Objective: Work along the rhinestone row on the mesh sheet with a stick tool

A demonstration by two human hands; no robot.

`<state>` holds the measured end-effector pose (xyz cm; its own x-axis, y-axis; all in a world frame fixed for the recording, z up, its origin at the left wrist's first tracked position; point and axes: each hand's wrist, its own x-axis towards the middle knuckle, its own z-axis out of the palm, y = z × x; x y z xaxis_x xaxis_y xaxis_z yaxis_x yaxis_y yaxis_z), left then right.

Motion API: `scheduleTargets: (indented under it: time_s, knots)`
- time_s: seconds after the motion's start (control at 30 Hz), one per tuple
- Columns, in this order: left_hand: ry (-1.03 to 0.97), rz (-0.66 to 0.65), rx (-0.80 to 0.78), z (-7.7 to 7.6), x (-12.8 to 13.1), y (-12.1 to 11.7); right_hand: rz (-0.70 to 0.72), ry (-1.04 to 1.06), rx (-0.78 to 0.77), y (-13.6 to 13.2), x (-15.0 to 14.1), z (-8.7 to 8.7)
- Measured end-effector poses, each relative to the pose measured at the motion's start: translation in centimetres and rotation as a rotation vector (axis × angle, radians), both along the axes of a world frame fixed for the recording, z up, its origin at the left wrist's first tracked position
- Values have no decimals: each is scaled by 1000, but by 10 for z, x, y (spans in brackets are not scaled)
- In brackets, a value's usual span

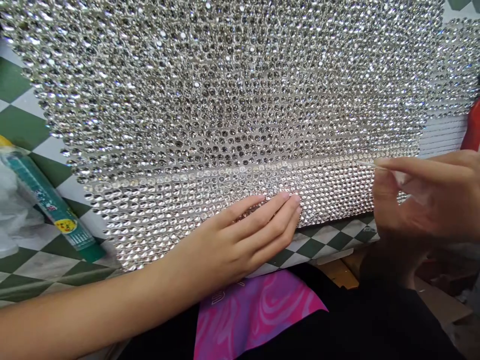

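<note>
A large sheet covered with rows of silver rhinestones (232, 100) fills most of the view and hangs over the table's near edge. My left hand (247, 235) lies flat on its lower edge, fingers stretched out together, holding nothing. My right hand (423, 195) is at the sheet's lower right, fingers pinched round a thin pale stick (369, 164) whose tip touches the rhinestone rows.
A green-and-white chequered table (22, 125) lies under the sheet. A teal tube with a yellow label (48, 205) rests at the left beside white plastic (11, 210). Pink swirled fabric (255, 315) and dark clothing are below. A red object (473, 127) shows at the right edge.
</note>
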<state>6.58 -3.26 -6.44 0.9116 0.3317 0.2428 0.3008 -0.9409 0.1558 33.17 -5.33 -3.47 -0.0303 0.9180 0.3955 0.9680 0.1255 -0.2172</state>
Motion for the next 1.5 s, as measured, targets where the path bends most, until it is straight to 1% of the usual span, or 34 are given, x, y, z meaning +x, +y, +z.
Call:
scheduleTargets:
  time_s: [0.07, 0.1, 0.17, 0.23, 0.3, 0.33, 0.43, 0.47, 0.5, 0.6, 0.67, 0.8, 0.93, 1.07, 1.2, 1.23, 1.4, 1.5]
  knots:
    - [2, 5, 2, -1, 1, 0, 59, 27, 68, -4, 2, -5]
    - [-2, 6, 5, -1, 1, 0, 67, 49, 91, -5, 1, -7]
    - [-13, 7, 12, -2, 1, 0, 22, 106, 120, -7, -4, -9]
    - [-11, 6, 17, -2, 1, 0, -55, 202, 160, -9, -11, -10]
    - [-1, 6, 21, -1, 1, 0, -106, 265, 162, -11, -15, -9]
    - [3, 10, 23, -1, 1, 0, -110, 240, 153, -12, -16, -8]
    - [6, 14, 29, 0, 1, 0, -69, 42, 149, -15, -13, -6]
    - [8, 12, 31, 0, 1, 0, -57, 6, 145, -15, -11, -6]
    - [11, 10, 35, 0, 1, 0, -56, -2, 139, -16, -9, -5]
    - [14, 9, 40, 0, 2, 0, -92, 64, 50, -17, -9, -5]
    - [10, 12, 43, 0, 1, 0, -104, 96, 52, -14, -10, -5]
    - [7, 15, 52, 0, 1, 2, -50, 100, 179, -9, -12, -8]
    - [20, 11, 56, 1, 1, 2, -65, 127, 257, -8, -9, -11]
    - [28, 6, 75, 1, 2, 0, -105, 195, 309, -6, 2, -16]
    - [55, 13, 88, 2, 3, -2, -107, 303, 473, -1, 17, -27]
    - [63, 12, 92, 3, 3, -2, -113, 323, 493, 1, 18, -29]
    - [135, 12, 135, 7, 4, -3, -96, 384, 510, 5, 19, -34]
    - [169, 25, 129, 10, 3, -6, -78, 486, 550, 8, 17, -37]
